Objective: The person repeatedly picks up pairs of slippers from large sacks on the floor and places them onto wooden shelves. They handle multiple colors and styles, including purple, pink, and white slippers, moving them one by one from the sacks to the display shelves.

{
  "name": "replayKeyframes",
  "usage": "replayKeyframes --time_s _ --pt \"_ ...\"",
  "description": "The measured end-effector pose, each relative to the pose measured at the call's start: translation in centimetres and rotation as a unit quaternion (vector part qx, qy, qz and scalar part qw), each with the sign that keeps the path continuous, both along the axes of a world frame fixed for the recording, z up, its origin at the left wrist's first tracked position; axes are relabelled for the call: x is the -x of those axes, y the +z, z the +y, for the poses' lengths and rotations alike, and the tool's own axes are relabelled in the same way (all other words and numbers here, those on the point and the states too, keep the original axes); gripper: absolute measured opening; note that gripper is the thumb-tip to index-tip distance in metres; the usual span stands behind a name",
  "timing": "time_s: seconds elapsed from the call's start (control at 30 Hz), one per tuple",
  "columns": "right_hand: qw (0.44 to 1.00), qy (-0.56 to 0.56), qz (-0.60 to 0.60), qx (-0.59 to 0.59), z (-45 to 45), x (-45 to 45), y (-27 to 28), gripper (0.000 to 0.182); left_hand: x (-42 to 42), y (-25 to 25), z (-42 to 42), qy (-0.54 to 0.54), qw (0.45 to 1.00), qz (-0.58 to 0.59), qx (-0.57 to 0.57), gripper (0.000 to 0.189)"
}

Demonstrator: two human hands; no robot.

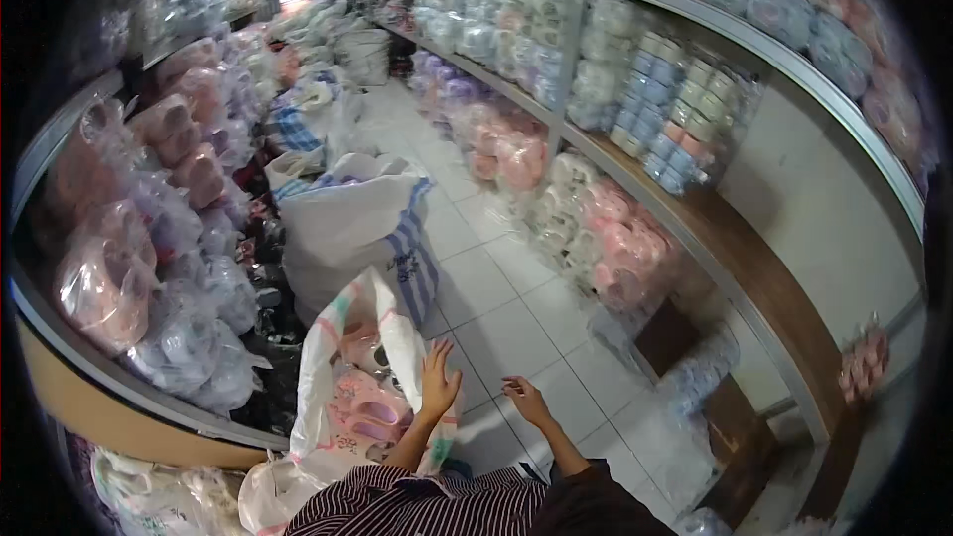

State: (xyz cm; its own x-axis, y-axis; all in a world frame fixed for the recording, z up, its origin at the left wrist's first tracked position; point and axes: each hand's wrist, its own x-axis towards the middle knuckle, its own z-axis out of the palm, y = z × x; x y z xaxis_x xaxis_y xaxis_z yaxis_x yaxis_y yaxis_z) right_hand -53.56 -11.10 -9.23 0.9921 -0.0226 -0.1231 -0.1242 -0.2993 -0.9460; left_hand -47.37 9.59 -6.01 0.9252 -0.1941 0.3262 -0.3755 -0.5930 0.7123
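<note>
An upright white woven plastic sack with pink and green stripes stands open in front of me, at the lower middle left. Inside it lie pink slip-on shoes with lilac insoles, some in clear plastic. My left hand is at the sack's right edge, fingers apart and holding nothing; whether it touches the rim I cannot tell. To its right, my right hand hangs over the tiled floor, fingers loosely bent, with nothing seen in it. Beyond stands a larger white sack with blue stripes, bearing handwriting.
Bagged shoes are heaped on a metal-edged shelf at the left. Long shelves with bagged shoes run along the right, with more bundles on the floor below. A cardboard box sits at the lower right. Tiled floor runs between.
</note>
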Motion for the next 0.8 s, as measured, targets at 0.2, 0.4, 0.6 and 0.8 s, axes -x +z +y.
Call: replayKeyframes --time_s 0.2,0.4,0.6,0.8 --pt "0.928 -0.173 0.281 0.171 -14.4 23.0 -10.9 0.038 5.3 -8.3 -11.3 -0.397 0.884 0.214 -0.126 0.045" --pt "0.832 -0.309 0.451 0.097 -14.9 45.2 -19.8 0.035 13.5 -18.7 -14.7 -0.584 0.626 0.369 -0.363 0.038" --pt "0.860 -0.358 0.360 -0.059 -12.3 41.7 -21.6 0.034 13.1 -22.1 -17.3 -0.551 0.582 0.384 -0.459 0.035" --pt "0.893 -0.349 0.239 -0.151 -15.6 34.5 -18.7 0.032 14.4 -23.2 -25.0 -0.554 0.563 0.384 -0.478 0.033"
